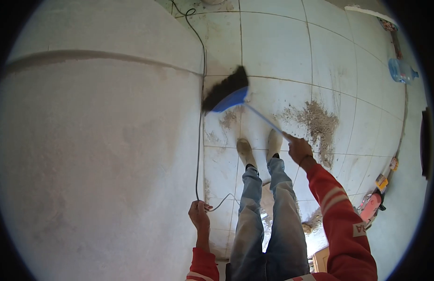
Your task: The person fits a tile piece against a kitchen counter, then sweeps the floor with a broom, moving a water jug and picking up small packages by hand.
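Note:
My right hand (300, 151) is closed around the pale handle of a broom (232, 97). Its blue head with dark bristles is tilted beside the wall base, slightly blurred. In my left hand (198, 214), low at the wall, the fingers pinch a dark cable (198, 154). From there the cable runs up along the wall's foot to a loop at the top, and a loose length curves right toward my leg. A pile of grey-brown dirt (320, 122) lies on the tiles right of my shoes, and a smaller patch of dirt (228, 119) sits below the broom head.
A plastered wall (109, 154) fills the left side. Pale floor tiles (278, 47) stretch ahead. Along the right wall are a blue water bottle (400, 71), a yellow item (381, 181) and a pink-red object (370, 206). My shoes (245, 152) stand in the middle.

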`<state>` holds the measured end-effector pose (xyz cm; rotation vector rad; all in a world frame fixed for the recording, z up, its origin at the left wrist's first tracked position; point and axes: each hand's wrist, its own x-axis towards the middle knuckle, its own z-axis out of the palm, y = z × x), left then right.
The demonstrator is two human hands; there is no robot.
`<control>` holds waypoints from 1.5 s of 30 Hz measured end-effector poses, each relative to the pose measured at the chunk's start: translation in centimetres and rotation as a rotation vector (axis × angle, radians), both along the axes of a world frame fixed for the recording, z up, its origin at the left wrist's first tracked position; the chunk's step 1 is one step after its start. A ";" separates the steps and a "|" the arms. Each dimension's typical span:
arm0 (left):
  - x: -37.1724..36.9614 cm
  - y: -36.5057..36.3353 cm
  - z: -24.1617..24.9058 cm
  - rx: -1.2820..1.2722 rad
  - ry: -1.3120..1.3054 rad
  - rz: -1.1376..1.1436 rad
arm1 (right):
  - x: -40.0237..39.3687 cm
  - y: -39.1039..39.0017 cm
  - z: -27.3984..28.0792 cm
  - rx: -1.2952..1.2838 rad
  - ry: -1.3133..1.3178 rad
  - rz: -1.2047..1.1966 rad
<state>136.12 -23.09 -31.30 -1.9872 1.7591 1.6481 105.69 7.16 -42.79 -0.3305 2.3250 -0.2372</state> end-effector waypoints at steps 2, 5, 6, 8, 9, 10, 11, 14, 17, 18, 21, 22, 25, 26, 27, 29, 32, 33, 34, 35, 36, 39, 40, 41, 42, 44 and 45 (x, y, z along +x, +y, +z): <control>0.6 0.4 0.2 0.014 0.005 -0.029 | 2.1 2.6 -3.6 0.056 0.018 0.021; 0.6 0.4 0.9 0.009 0.008 -0.037 | 5.7 6.4 1.4 0.219 -0.088 0.003; 0.7 0.8 0.9 0.017 0.028 -0.030 | 7.6 8.4 2.7 0.221 -0.074 -0.058; 0.9 0.8 0.6 0.041 -0.004 -0.002 | 9.9 10.8 6.7 0.097 -0.021 -0.122; 1.0 0.8 0.4 0.040 0.002 0.010 | 9.6 10.7 8.3 0.066 -0.033 -0.152; 1.4 0.9 0.0 0.040 0.004 0.017 | 9.7 10.2 9.5 0.038 -0.051 -0.188; 1.7 0.8 -0.4 0.043 -0.001 0.009 | 9.3 9.3 9.9 0.012 -0.032 -0.180; 2.2 0.9 -0.9 -0.015 -0.027 -0.089 | 6.7 5.0 6.7 -0.099 0.041 -0.120; 1.8 1.3 -0.4 -0.130 -0.030 -0.134 | 6.0 3.3 2.3 -0.062 0.075 -0.069; 1.2 0.9 -0.1 -0.222 -0.060 -0.186 | 6.9 4.4 1.3 0.039 0.028 -0.036; 3.0 -0.9 -1.5 -0.245 -0.042 -0.333 | 12.2 10.4 2.4 0.242 -0.099 -0.045; 3.2 -1.5 -2.1 -0.249 -0.015 -0.413 | 13.4 11.5 5.1 0.313 -0.143 -0.048; 2.7 -3.6 -3.2 -0.336 -0.227 -0.530 | 15.3 12.7 11.8 -0.006 -0.098 -0.343; 2.9 -3.8 -3.9 -0.448 -0.372 -0.661 | 15.7 12.4 13.1 -0.088 -0.073 -0.433; 1.2 -3.7 -2.7 -0.296 -0.481 -0.646 | 15.5 11.6 13.3 -0.187 -0.004 -0.428; 4.5 -4.4 -6.0 -0.255 -0.573 -0.795 | 13.2 9.6 11.6 -0.274 0.047 -0.422; 5.1 -3.9 -6.0 -0.119 -0.566 -0.798 | 6.8 4.6 6.9 -0.185 0.008 -0.376; 5.5 -3.6 -5.9 -0.065 -0.514 -0.767 | 5.1 3.7 5.2 -0.146 0.012 -0.405; 6.9 -3.2 -6.7 -0.069 -0.511 -0.782 | 5.1 4.6 3.5 -0.146 0.015 -0.420; 9.0 -3.1 -8.3 0.007 -0.447 -0.710 | 5.7 5.6 1.5 -0.058 0.031 -0.402; 9.8 -3.6 -8.8 0.080 -0.387 -0.642 | 6.7 6.7 -0.3 0.027 0.042 -0.389; 3.5 0.1 -3.4 0.383 -0.254 -0.425 | 17.8 16.7 -1.8 0.167 -0.192 -0.425; 2.9 1.2 -3.2 0.456 -0.215 -0.380 | 22.0 19.7 -1.1 0.144 -0.067 -0.385; 1.8 2.4 -2.7 0.553 -0.213 -0.306 | 22.4 19.9 3.0 0.245 -0.177 -0.438; 0.3 3.7 -1.5 0.637 -0.200 -0.338 | 23.7 20.9 5.6 0.148 -0.128 -0.506; -2.2 6.6 0.2 0.831 -0.155 -0.398 | 25.2 21.2 9.9 -0.050 -0.014 -0.545; -3.4 8.4 0.7 0.897 -0.171 -0.438 | 23.8 19.9 13.2 -0.084 -0.109 -0.642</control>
